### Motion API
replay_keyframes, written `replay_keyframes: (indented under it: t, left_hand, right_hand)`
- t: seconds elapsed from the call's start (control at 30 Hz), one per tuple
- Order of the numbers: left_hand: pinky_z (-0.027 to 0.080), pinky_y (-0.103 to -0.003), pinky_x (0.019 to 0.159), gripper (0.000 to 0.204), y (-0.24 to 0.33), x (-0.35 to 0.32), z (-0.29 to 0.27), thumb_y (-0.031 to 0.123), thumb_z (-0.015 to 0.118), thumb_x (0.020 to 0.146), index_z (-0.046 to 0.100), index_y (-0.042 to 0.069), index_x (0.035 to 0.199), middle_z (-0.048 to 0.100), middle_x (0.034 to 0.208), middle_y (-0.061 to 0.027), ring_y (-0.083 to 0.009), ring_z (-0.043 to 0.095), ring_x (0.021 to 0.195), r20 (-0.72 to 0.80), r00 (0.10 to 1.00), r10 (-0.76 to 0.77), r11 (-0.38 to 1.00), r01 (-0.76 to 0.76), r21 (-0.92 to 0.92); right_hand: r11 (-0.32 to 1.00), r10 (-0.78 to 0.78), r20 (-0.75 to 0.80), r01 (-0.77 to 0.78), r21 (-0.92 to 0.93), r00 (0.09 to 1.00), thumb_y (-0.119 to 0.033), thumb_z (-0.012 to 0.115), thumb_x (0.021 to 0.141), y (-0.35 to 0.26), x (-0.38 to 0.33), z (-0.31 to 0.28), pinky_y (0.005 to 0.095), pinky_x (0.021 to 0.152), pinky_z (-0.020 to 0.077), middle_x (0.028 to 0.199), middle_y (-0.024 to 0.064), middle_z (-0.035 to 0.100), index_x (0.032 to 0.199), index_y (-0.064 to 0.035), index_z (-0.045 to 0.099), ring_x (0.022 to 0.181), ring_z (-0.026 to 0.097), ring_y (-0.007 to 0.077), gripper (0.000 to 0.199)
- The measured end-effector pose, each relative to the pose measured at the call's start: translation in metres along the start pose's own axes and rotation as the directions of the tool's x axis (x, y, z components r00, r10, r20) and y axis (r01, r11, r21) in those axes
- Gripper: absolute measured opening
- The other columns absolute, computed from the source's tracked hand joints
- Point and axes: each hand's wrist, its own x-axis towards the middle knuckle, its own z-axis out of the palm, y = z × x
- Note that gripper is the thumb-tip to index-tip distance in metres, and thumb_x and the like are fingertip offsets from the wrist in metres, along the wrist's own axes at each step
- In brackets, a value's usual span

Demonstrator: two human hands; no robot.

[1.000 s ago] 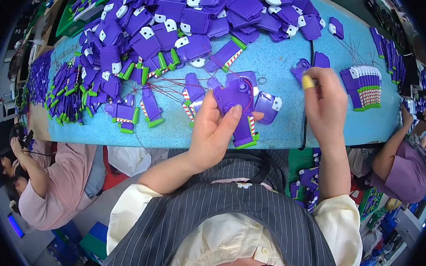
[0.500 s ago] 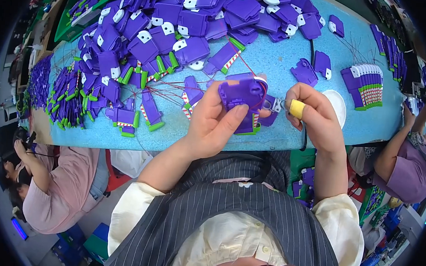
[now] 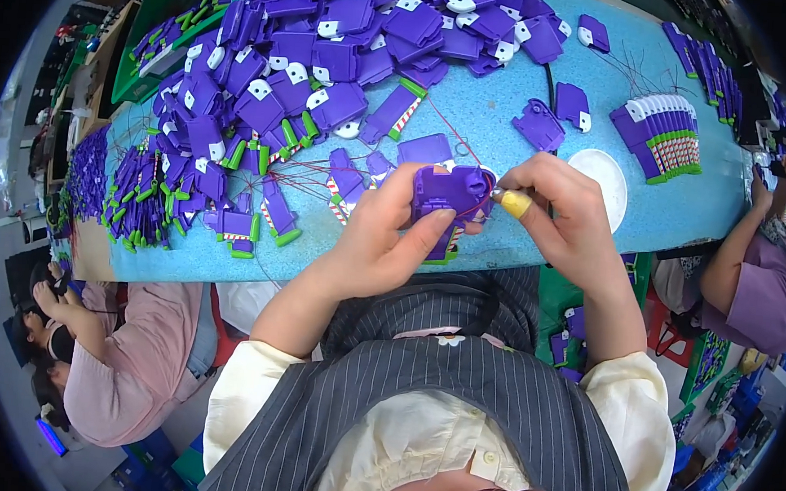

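My left hand is closed on a purple plastic shell, its thumb pressed on the lower edge. The hollow inner side of the shell faces up, and a thin red wire runs to its right side. At that same side my right hand is pinched, with yellow tape wrapped round one digit. What lies between its fingertips is too small to make out. Just below the shell hangs a purple piece with a green end, partly hidden by my left hand.
A large pile of purple-and-white shells covers the far left. Wired purple-and-green pieces lie nearer. On the right are a white round dish, loose shells and a fanned row of pieces. Other people sit on both sides.
My right hand has moved left, from beside a small white-grey piece to the shell's right edge. My left hand keeps its hold on the shell. The whole view has shifted slightly.
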Motion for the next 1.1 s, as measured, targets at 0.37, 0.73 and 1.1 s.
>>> replay_keyframes:
  t: [0.37, 0.73, 1.1]
  left_hand:
    - [0.053, -0.033, 0.077, 0.028, -0.004, 0.017, -0.002, 0.008, 0.046, 0.093, 0.038, -0.003, 0.118, 0.059, 0.104, -0.0171, -0.0251, 0.064, 0.090, -0.005, 0.992, -0.126, 0.956, 0.121, -0.268]
    - [0.053, -0.034, 0.078, 0.025, -0.018, 0.019, -0.027, 0.014, 0.047, 0.092, 0.051, -0.004, 0.108, 0.063, 0.097, -0.0183, -0.0240, 0.065, 0.087, 0.086, 0.918, -0.387, 0.598, 0.321, -0.735]
    - [0.053, -0.034, 0.077, 0.026, -0.027, 0.017, -0.021, 0.012, 0.046, 0.092, 0.052, -0.006, 0.110, 0.063, 0.097, -0.0170, -0.0239, 0.065, 0.086, 0.253, 0.897, -0.362, 0.450, 0.406, -0.796]
  right_hand:
    - [0.990, 0.118, -0.165, -0.128, -0.051, 0.979, -0.007, 0.061, 0.079, 0.015, 0.007, 0.001, 0.0265, 0.053, 0.0414, 0.082, 0.0089, 0.060, 0.099, -0.0008, 0.060, 0.067, 0.056, 0.0146, 0.021]
    - [0.748, 0.106, 0.191, -0.204, 0.631, 0.976, -0.011, 0.057, 0.087, 0.024, -0.003, 0.009, 0.0229, 0.075, 0.0432, 0.102, 0.0041, 0.054, 0.120, 0.0026, 0.050, 0.088, 0.050, 0.0085, 0.036]
    - [0.626, 0.283, 0.267, -0.388, 0.677, 0.921, -0.017, 0.055, 0.090, 0.034, 0.002, 0.019, 0.0183, 0.056, 0.0422, 0.084, 0.0006, 0.059, 0.096, -0.0025, 0.059, 0.070, 0.055, 0.0057, 0.017]
